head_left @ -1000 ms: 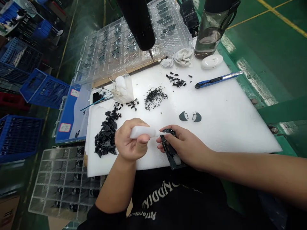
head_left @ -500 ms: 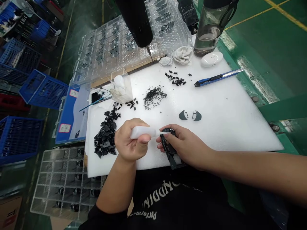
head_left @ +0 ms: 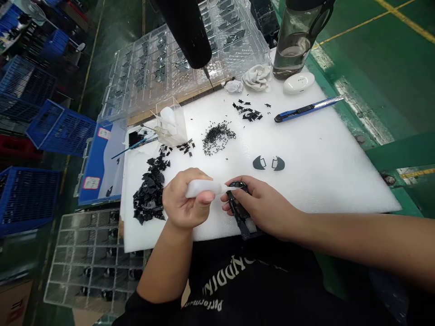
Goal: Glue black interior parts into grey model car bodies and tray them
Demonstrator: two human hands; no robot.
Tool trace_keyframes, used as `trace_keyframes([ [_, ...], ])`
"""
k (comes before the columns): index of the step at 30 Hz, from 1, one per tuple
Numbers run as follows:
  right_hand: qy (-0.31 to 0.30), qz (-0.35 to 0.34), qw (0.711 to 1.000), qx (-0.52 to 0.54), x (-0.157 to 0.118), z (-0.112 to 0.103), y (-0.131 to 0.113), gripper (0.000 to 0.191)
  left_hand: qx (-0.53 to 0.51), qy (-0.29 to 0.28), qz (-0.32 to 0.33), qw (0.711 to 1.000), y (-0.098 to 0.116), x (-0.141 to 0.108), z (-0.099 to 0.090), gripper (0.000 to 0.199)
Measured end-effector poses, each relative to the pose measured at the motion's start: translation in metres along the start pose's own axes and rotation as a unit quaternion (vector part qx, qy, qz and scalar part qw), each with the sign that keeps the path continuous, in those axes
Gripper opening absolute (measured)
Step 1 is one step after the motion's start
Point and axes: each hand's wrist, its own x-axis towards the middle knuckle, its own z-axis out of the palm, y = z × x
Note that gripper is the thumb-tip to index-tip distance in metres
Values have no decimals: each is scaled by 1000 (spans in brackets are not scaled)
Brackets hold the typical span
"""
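My left hand [head_left: 188, 199] is shut on a white plastic squeeze bottle [head_left: 200, 189], its thin nozzle pointing right. The nozzle tip reaches the top of a black plastic frame part [head_left: 240, 213], which my right hand [head_left: 261, 203] grips; its fingers hide the upper part. Both lie over a white foam sheet [head_left: 306, 181]. Left of my left hand is a heap of black flakes [head_left: 149, 192]. Further up lie a pile of tiny black bits [head_left: 217, 138] and a pair of dark grey curved pieces [head_left: 268, 163].
A blue utility knife [head_left: 307, 111], a water bottle [head_left: 292, 45], a white oval case [head_left: 298, 83] and a crumpled cloth [head_left: 257, 78] lie at the far side. A black tool [head_left: 183, 31] hangs over clear trays [head_left: 152, 68]. Blue crates [head_left: 61, 129] stand left.
Both hands keep their hold on the bottle and the black part, with little movement. The whole view has drifted slightly.
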Motion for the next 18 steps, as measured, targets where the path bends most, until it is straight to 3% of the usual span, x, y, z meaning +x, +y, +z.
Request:
trace_keyframes([
  [7,0,-9,1000,3,2,-1,4,13,-15,2,9,1000,0,1,1,30],
  [12,-9,-20,1000,22,3,-2,8,13,-47,10,-32,998,3,2,-3,31],
  [18,-2,-7,999,49,3,-1,9,13,-70,131,-26,989,3,7,-4,38],
])
